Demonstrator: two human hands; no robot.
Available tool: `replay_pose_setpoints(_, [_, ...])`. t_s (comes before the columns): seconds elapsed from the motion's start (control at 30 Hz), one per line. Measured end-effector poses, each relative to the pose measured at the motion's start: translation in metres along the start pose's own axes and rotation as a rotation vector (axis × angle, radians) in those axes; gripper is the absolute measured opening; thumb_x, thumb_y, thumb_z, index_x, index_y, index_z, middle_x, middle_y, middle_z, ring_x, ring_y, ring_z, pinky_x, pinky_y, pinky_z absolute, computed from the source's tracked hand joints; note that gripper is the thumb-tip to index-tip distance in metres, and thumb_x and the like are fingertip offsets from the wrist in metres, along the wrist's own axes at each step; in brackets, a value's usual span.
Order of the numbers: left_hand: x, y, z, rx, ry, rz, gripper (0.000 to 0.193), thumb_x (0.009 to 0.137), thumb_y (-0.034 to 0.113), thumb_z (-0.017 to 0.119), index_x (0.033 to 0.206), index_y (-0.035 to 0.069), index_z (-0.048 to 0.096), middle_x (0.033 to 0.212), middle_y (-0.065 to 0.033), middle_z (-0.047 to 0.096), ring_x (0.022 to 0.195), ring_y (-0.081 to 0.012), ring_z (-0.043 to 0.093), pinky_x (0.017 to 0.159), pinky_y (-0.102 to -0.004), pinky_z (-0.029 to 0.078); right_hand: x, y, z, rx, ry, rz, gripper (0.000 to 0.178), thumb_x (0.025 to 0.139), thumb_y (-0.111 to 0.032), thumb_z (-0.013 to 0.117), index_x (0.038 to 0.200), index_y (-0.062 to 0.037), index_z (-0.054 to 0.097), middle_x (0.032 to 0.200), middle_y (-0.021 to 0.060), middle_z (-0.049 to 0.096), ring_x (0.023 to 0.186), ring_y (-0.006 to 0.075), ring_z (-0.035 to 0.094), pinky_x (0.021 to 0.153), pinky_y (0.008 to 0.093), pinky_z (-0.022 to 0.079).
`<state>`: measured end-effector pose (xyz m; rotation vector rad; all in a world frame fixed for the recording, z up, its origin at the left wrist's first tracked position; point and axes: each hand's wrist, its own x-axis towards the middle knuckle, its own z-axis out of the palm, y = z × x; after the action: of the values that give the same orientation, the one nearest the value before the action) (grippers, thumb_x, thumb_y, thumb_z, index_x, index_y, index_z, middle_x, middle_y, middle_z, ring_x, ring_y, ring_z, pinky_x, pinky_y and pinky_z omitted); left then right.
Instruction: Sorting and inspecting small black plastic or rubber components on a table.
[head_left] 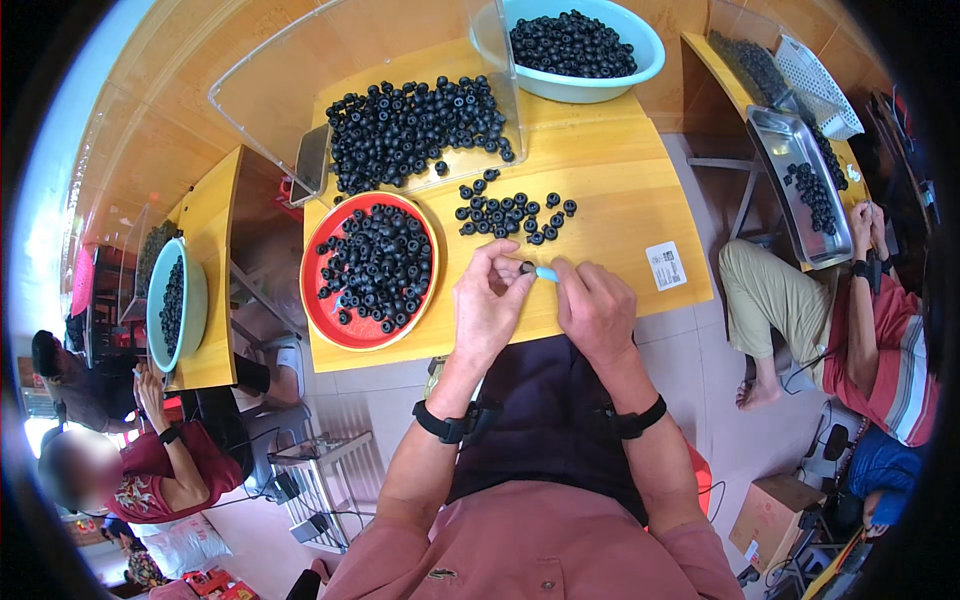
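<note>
My left hand [487,300] pinches a small black ring-shaped part [527,268] between thumb and fingers, just above the front of the yellow table [620,170]. Closed around a slim tool with a light blue handle [546,273], my right hand [597,310] brings its end against that part. The tool's tip is too small to make out. Beyond my hands lies a loose group of similar black parts [510,212]. To the left of my left hand, a red round tray [318,295] with a yellow rim holds many more.
A clear plastic bin [262,75] lies on its side, black parts spilling out. Behind it stands a light blue basin [590,88] of them. A white label [665,266] sticks to the table's right side. Co-workers sit at tables left [185,470] and right [890,350].
</note>
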<state>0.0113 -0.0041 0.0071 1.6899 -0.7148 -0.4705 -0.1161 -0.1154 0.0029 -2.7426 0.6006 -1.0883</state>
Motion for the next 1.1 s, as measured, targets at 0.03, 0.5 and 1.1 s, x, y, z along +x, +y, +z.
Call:
replay_pose_setpoints(0.03, [0.0,-0.002,0.0,0.0,0.0,0.0,0.044,0.09,-0.005,0.08,0.13,0.001,0.063,0.099,-0.003,0.071,0.088,-0.0086,0.067,0.081,-0.0239,0.057,0.0,0.0,0.001,-0.004,0.002,0.005,0.017,0.088,-0.011,0.072,0.104,-0.0071,0.073,0.072,0.0057,0.052,0.064,0.0238,0.061,0.056,0.0396,0.049])
replay_pose_setpoints(0.5, [-0.01,0.009,-0.016,0.139,0.091,0.293,0.02,0.087,-0.005,0.08,0.106,0.001,0.078,0.095,-0.0069,0.066,0.083,-0.0156,0.064,0.075,-0.0287,0.052,0.0,-0.001,0.002,-0.034,0.036,0.071,0.018,0.088,-0.009,0.07,0.105,-0.007,0.076,0.074,0.0069,0.058,0.065,0.0274,0.064,0.058,0.0411,0.051])
replay_pose_setpoints(1.1, [0.012,-0.007,-0.147,1.203,-0.002,0.316,0.046,0.107,0.03,0.061,0.151,0.019,0.058,0.165,-0.0077,0.046,0.153,-0.0347,0.04,0.124,-0.0661,0.023,-0.005,0.002,0.005,-0.021,0.048,0.071,0.021,0.088,-0.007,0.07,0.108,-0.0079,0.076,0.074,0.0081,0.054,0.064,0.0288,0.061,0.057,0.043,0.048])
